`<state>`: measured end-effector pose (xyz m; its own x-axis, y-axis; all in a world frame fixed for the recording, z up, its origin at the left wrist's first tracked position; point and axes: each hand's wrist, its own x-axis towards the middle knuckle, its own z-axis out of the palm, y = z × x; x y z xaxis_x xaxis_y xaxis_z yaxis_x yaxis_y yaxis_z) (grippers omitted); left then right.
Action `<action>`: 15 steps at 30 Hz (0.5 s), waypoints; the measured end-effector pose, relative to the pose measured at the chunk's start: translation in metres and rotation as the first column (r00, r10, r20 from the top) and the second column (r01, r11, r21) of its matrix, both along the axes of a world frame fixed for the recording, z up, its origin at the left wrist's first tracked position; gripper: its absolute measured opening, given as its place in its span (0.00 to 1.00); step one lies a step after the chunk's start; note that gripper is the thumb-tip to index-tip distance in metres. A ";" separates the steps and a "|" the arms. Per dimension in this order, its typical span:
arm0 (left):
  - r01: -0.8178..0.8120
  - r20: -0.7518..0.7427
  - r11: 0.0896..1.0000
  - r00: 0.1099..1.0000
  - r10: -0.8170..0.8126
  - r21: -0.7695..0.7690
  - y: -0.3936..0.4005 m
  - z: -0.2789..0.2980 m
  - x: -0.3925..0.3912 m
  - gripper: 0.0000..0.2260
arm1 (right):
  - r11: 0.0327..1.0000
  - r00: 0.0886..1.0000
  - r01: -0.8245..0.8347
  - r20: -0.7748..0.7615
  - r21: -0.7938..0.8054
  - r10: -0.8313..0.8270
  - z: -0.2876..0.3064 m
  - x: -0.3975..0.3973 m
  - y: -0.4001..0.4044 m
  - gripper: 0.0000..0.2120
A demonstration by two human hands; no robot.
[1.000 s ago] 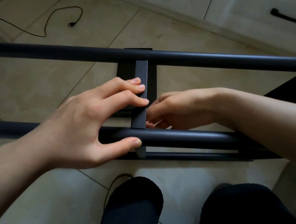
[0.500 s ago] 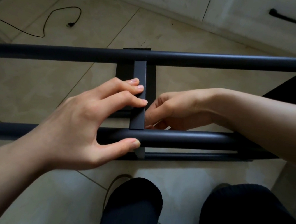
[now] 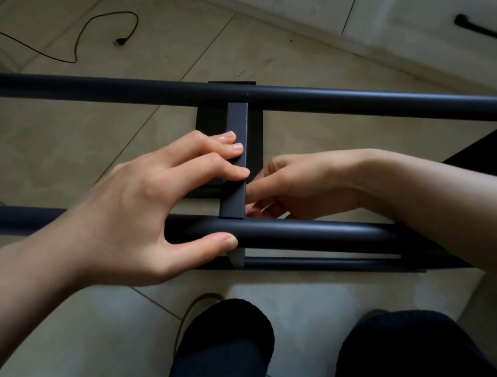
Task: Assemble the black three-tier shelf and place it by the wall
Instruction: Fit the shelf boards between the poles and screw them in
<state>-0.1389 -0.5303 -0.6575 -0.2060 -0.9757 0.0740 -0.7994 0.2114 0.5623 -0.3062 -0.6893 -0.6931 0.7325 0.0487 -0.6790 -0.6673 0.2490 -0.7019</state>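
Black crossbar (image 3: 234,167) sits centre, between two tubes; left hand (image 3: 147,206) clamps it against the six-o'clock tube (image 3: 314,233), right hand (image 3: 292,184) pinches beneath, contents unseen; slipping could misalign the joint

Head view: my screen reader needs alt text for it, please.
Two bare hands work on a flat black crossbar joining two black tubes: the left hand pinches crossbar and near tube, the right hand reaches beneath. Tiled floor, far tube and a loose cable lie beyond.
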 end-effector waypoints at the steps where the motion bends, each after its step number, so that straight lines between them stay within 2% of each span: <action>1: -0.001 0.000 1.000 1.000 0.001 -0.002 0.000 0.000 0.000 0.25 | 1.000 1.000 -0.005 0.012 0.020 0.004 0.001 0.000 0.000 0.09; 3: -0.002 -0.001 1.000 1.000 0.002 -0.005 0.000 0.000 0.000 0.25 | 0.999 1.000 -0.010 0.026 0.034 0.009 0.001 0.001 0.002 0.08; 8: 0.000 0.003 1.000 1.000 0.000 -0.007 0.000 0.000 0.000 0.25 | 0.999 1.000 -0.008 -0.009 -0.043 0.007 0.000 0.000 0.003 0.11; 12: -0.009 -0.001 1.000 1.000 0.009 -0.003 0.000 0.000 0.000 0.26 | 0.999 1.000 -0.003 0.022 0.044 0.002 0.003 0.000 0.003 0.08; 15: -0.007 0.002 1.000 1.000 0.007 -0.005 0.001 0.000 0.000 0.26 | 0.999 0.998 -0.028 0.055 0.029 0.026 0.001 0.001 0.004 0.08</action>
